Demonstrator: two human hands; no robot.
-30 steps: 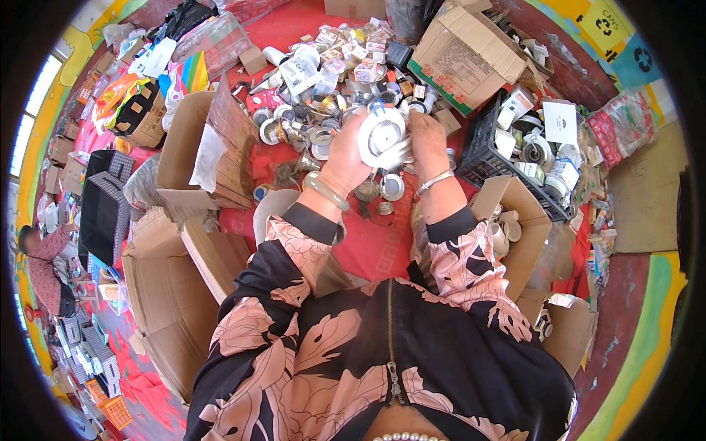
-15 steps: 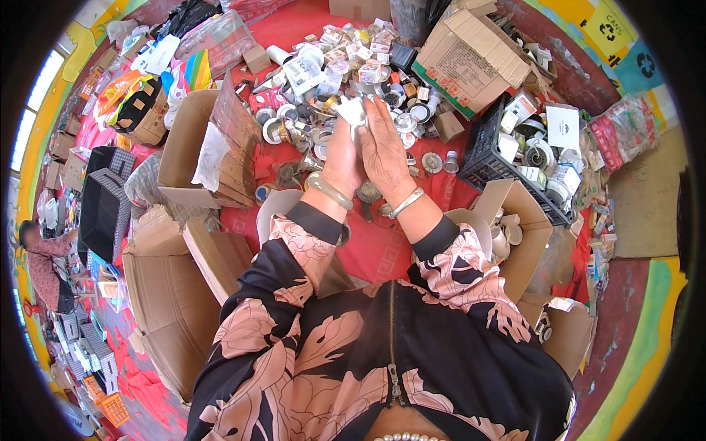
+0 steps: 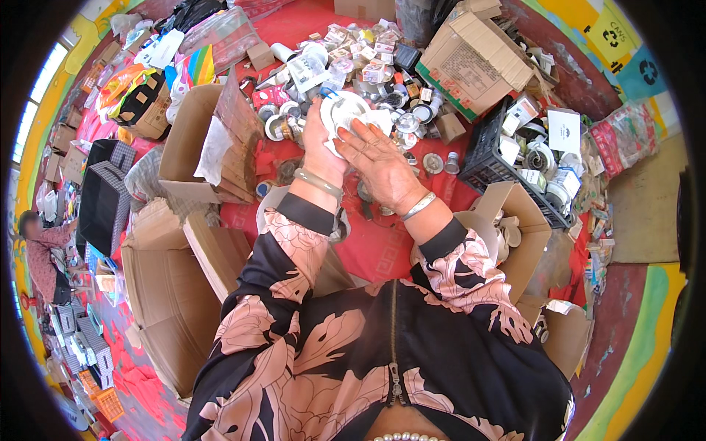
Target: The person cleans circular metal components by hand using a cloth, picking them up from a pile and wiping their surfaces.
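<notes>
My left hand [image 3: 321,140] grips a white round fitting [image 3: 343,109], shaped like a shallow disc with a raised ring; it looks like a ceiling light, but I cannot be sure. Over its right side lies my right hand [image 3: 376,160], fingers stretched out and slightly apart. A white scrap [image 3: 380,119], paper or cloth, shows just past those fingertips; whether the fingers pinch it I cannot tell. Both hands are above a heap of small round fittings [image 3: 407,123] and little boxes [image 3: 375,71] on a red sheet [image 3: 371,239].
An open cardboard box [image 3: 193,140] stands left of the heap, another [image 3: 158,294] nearer me. To the right are a black crate [image 3: 478,173] full of fittings and a carton [image 3: 515,228] with cups or fittings. A tilted box [image 3: 471,66] lies behind. Another person [image 3: 45,253] is far left.
My hands were pressed together, edge-on, around something white. They have turned and parted, so the round face of the white fitting shows, with the right fingers spread over it.
</notes>
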